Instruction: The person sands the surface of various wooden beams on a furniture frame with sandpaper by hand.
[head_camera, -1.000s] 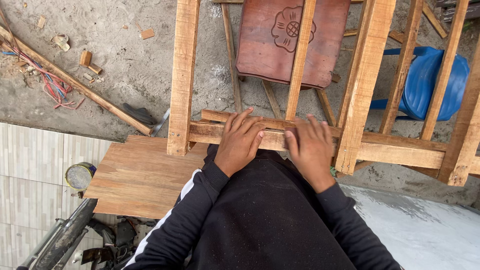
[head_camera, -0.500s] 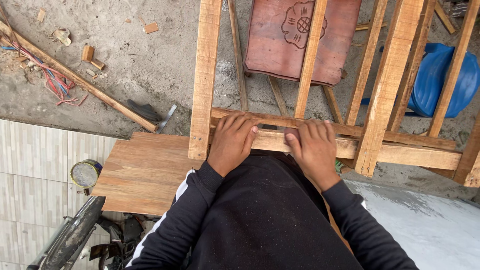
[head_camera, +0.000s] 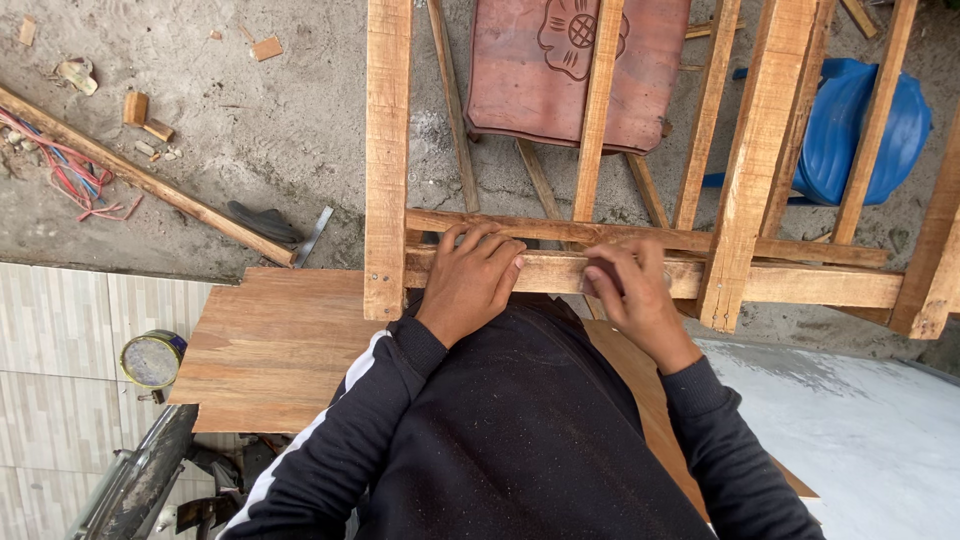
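Step in hand: the person seems to be seating or lining up a horizontal rail (head_camera: 560, 272) of a pale wooden frame (head_camera: 388, 150), pressing it from above with both hands.
Left hand (head_camera: 470, 280): lies palm down on the rail, fingers curled over its far edge toward 12 o'clock; pressing rather than gripping.
Right hand (head_camera: 630, 295): rests on the same rail just at 3 o'clock of the left, fingers bent over something small and dark that I cannot make out; whether it clamps it I cannot tell.
Rail's place: centre of view, running from 9 to 3 o'clock between two upright posts, with a thinner strip (head_camera: 640, 235) just beyond it.
Next move, as I judge it: steady downward pressure and a flush fit against the posts.
Materials: rough-sawn, unfinished timber with square edges; a smooth, grained plywood sheet (head_camera: 270, 340) at 8 o'clock; sandy concrete floor (head_camera: 240, 120) with offcuts; a reddish embossed chair seat (head_camera: 530, 80) at 12 o'clock; a glossy blue plastic drum (head_camera: 850, 130) at 2 o'clock.
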